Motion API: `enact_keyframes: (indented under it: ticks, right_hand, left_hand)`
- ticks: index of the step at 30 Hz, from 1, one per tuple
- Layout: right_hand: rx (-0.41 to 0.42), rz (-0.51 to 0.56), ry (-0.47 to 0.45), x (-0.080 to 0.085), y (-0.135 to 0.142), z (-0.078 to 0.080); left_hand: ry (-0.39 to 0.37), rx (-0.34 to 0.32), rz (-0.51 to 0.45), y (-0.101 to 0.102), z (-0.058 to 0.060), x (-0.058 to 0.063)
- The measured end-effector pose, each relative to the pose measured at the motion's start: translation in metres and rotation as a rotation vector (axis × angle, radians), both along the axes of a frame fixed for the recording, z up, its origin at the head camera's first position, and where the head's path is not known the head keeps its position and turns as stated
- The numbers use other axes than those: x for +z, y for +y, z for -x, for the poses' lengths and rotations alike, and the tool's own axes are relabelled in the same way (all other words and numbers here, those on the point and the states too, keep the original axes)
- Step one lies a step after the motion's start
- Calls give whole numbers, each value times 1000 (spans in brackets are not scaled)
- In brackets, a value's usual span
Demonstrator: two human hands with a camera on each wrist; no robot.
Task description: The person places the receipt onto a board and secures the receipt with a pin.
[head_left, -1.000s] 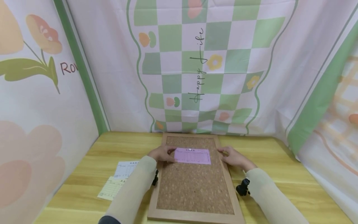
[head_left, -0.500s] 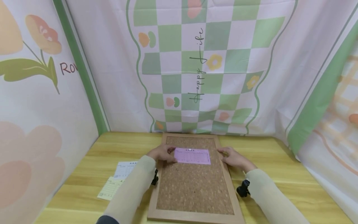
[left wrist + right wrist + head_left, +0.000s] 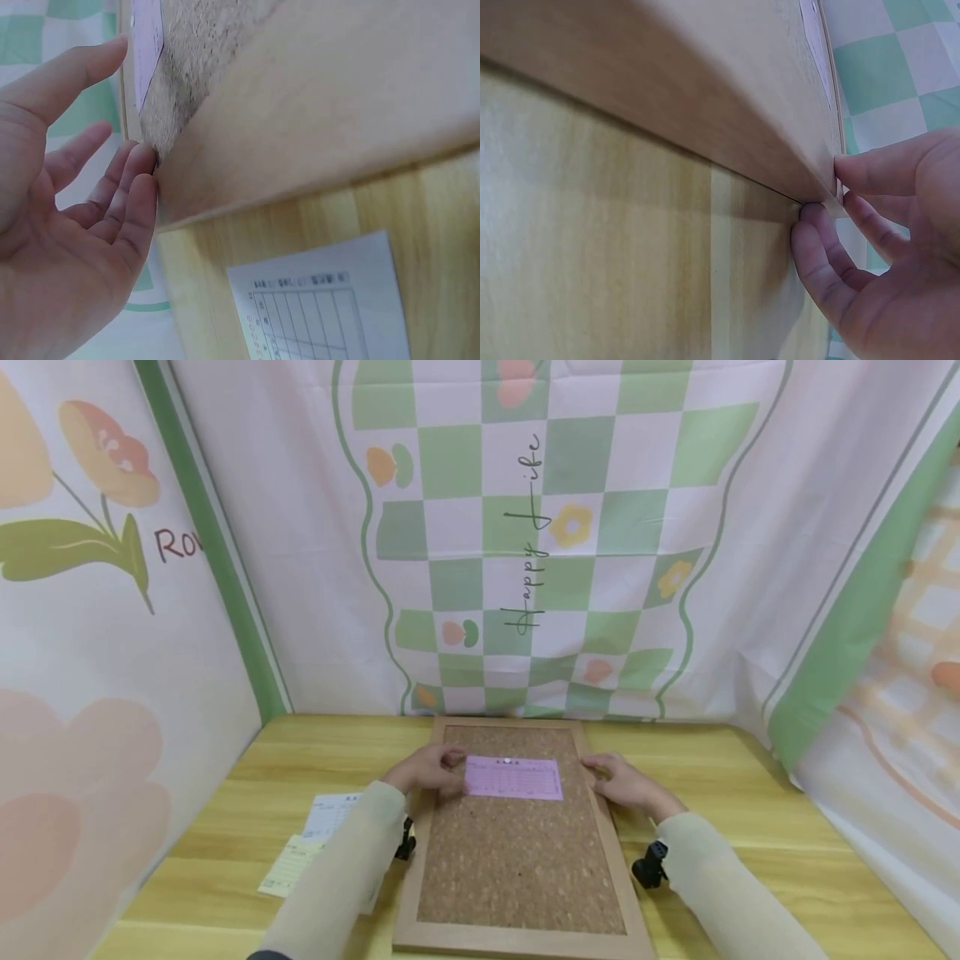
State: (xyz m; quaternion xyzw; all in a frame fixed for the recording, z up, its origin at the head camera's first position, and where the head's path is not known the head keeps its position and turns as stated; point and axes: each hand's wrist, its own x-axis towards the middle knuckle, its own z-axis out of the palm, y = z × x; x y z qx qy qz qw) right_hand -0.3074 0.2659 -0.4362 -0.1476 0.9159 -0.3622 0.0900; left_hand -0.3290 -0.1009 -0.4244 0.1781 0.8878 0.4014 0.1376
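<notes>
A wood-framed cork board (image 3: 521,868) lies on the table, its long side pointing away from me. On its upper half is a pink printed slip (image 3: 513,779), with a small white pushpin (image 3: 507,761) at its top edge. Just left of the slip is my left hand (image 3: 429,768), thumb and fingers apart with nothing between them. In the left wrist view its lower fingertips (image 3: 142,187) are at the frame's edge. My right hand (image 3: 626,785) grips the board's right frame, thumb on top and fingers (image 3: 810,240) against the side near the underside.
Left of the board lie a white printed slip (image 3: 327,814) and a yellow one (image 3: 288,865), partly hidden by my left sleeve. Another paper's edge (image 3: 371,900) shows beside that sleeve. A checkered curtain (image 3: 517,568) hangs behind the wooden table (image 3: 750,827).
My left hand has drawn slightly left, off the pink slip's edge. My right hand stays on the frame, and the pink slip stays in place on the board.
</notes>
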Motion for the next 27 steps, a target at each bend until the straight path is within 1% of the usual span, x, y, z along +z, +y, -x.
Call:
enact_keyframes:
  ticks: [3, 6, 9, 13, 16, 20, 25, 27]
  right_hand:
    - [1, 8, 0, 0, 0, 0]
    - [-1, 14, 2, -1, 0, 0]
    - [-6, 15, -5, -1, -1, -1]
    - [-11, 14, -17, 2, -2, -3]
    - [-17, 14, -18, 2, -2, -3]
    - [-11, 16, -12, 0, -2, -3]
    - [10, 17, 4, -2, 1, -2]
    - [19, 14, 12, -2, 2, -2]
  left_hand:
    - [29, -16, -19, -4, 0, -1]
    - [41, -32, -25, -7, -1, -1]
    - [46, -20, -20, -13, -3, -1]
    - [45, 20, -17, -22, -8, 1]
    - [52, 27, -9, -30, -11, 3]
    - [66, 2, -4, -41, -16, 6]
    - [117, -37, 3, -56, -20, 7]
    - [138, -39, 16, -62, -22, 8]
